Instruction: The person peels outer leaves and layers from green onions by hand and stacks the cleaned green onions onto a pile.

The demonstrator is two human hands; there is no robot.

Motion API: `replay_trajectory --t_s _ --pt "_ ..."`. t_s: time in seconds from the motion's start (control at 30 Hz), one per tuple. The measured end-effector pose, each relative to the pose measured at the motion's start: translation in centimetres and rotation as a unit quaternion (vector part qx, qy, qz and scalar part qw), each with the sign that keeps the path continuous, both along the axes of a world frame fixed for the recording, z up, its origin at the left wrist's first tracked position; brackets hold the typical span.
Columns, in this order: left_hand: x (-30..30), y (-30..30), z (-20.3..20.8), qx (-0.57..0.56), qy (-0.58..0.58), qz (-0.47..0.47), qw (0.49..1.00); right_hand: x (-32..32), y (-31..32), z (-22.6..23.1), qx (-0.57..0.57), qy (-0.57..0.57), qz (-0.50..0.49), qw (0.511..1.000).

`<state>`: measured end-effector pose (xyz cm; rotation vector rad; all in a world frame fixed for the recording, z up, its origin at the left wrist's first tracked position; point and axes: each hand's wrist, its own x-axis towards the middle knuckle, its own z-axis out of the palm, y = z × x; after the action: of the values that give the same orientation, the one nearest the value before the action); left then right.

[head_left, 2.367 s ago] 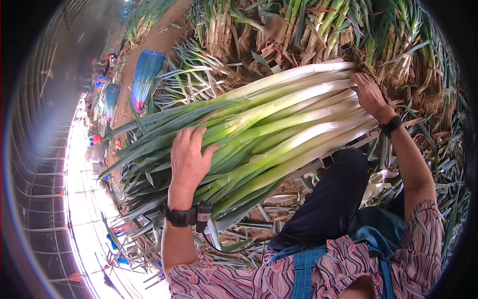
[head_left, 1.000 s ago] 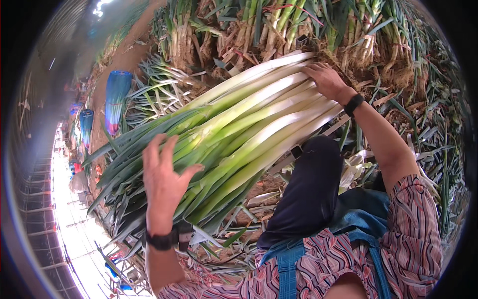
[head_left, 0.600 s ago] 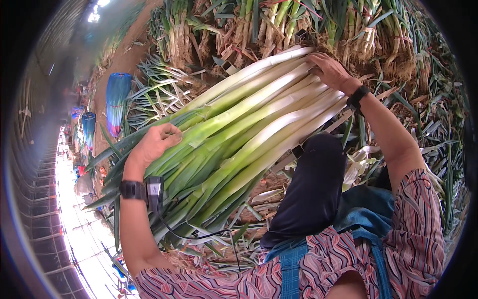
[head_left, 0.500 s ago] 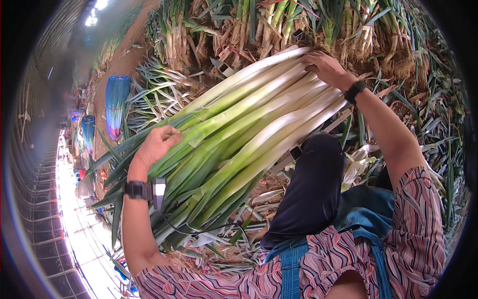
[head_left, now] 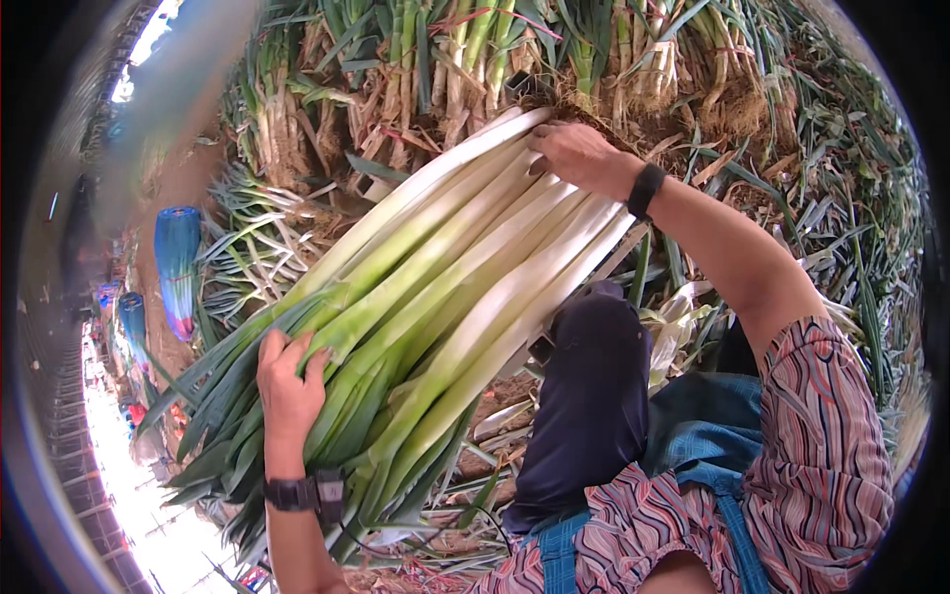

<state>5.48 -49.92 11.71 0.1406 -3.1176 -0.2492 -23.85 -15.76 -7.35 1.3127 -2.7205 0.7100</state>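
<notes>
Broad leeks lie side by side in front of me, white ends toward the upper right and dark green leaves toward the lower left. My right hand is at the white ends, its fingers bent down over the tip of a leek. Over on the leafy side, my left hand has its fingers and thumb closed on the green leaves. Each wrist carries a dark band, and the left one has a small box-shaped device with a cable.
Tied leek bunches with roots stand along the far side. Thinner loose leeks lie at the left, near a blue-wrapped bundle. My dark-trousered knee rises beside the leeks. Leaf scraps cover the ground at right.
The whole view has shifted, so the scene sits further left. My left hand has slid down toward the leaf tips. The right hand stays by the white ends, its fingers bent further over them.
</notes>
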Motion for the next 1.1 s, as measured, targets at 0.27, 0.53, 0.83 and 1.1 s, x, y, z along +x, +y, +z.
replay_trajectory --t_s 0.27,0.53,0.83,1.1 --pt "-0.5 -0.3 -2.3 -0.045 0.067 -0.015 0.997 -1.2 0.9 1.3 0.104 -0.05 0.016 0.993" --pt "-1.2 -1.5 -0.6 0.108 0.023 0.036 0.993 2.9 5.9 4.2 -0.087 -0.125 -0.064 0.986" --pt "-5.2 2.3 -1.5 -0.004 0.082 0.002 0.997 -1.1 0.7 2.3 -0.069 -0.02 -0.064 0.995" --pt "-4.6 2.2 -3.7 0.055 0.101 0.066 0.991 -5.5 -1.8 1.4 0.159 0.116 0.016 0.98"
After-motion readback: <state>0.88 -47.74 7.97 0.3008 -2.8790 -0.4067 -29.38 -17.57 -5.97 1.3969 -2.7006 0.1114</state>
